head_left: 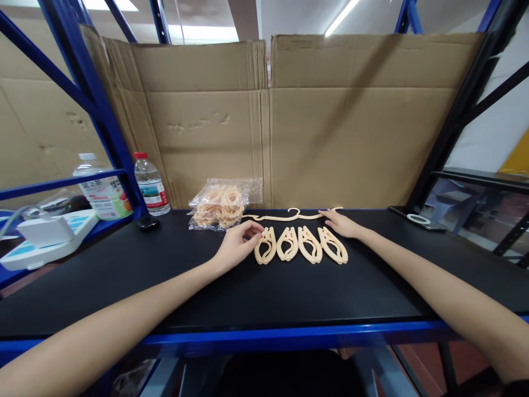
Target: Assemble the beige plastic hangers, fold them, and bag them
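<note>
Four beige plastic folding hangers matter here as a row of several folded pieces; the leftmost folded hanger (265, 248) lies by the fingertips of my left hand (237, 245). That hand is loosely curved, thumb and forefinger apart, and whether it touches the hanger is unclear. Behind the row, an unfolded hanger (285, 218) stretches sideways with its hook pointing away from me. My right hand (341, 225) rests its outstretched fingers at the right end of this hanger, above the rightmost folded hanger (334, 246).
A clear plastic bag (219, 204) of folded hangers sits behind my left hand. Farther left are a water bottle (151, 184), a small black object (147, 223) and a power strip (49, 237). Cardboard (351, 121) walls the back of the black table (256, 298). A phone-like slab (419, 219) lies right.
</note>
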The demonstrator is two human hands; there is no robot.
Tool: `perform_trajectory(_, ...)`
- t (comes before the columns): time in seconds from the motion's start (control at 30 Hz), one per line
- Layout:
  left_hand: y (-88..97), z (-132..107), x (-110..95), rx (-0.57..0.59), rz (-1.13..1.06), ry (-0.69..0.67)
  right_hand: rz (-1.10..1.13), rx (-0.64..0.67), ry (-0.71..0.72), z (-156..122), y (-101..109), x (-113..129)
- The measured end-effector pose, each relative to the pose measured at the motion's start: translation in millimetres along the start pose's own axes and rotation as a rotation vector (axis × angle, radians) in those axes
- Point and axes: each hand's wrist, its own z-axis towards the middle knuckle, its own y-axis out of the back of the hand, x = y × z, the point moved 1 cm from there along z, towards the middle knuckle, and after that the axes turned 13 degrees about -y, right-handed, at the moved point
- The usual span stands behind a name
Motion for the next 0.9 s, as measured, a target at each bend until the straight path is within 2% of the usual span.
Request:
perform_trajectory(0.33,1.5,-1,0,-0.033,-0.002,-0.001,0.059,-0.101,0.002,-12,19,12)
perform_trajectory(0.5,3.6,-1,-1,-0.049,-0.022,0.003,0.105,-0.183,-0.077,-29,48,11)
perform_trajectory(0.73,2.2,-2,-8,-0.075,-0.196,0.125,0.237,-0.46,-0.153,-48,91,14)
perform_trajectory(0.8,1.2,-2,-11,-0.093,-0.249,0.156,0.283,-0.52,-0.157,-51,95,19)
perform_trajectory(0.9,0.2,-3,-15,-0.164,-0.276,0.182,0.345,-0.494,-0.09,-55,91,31)
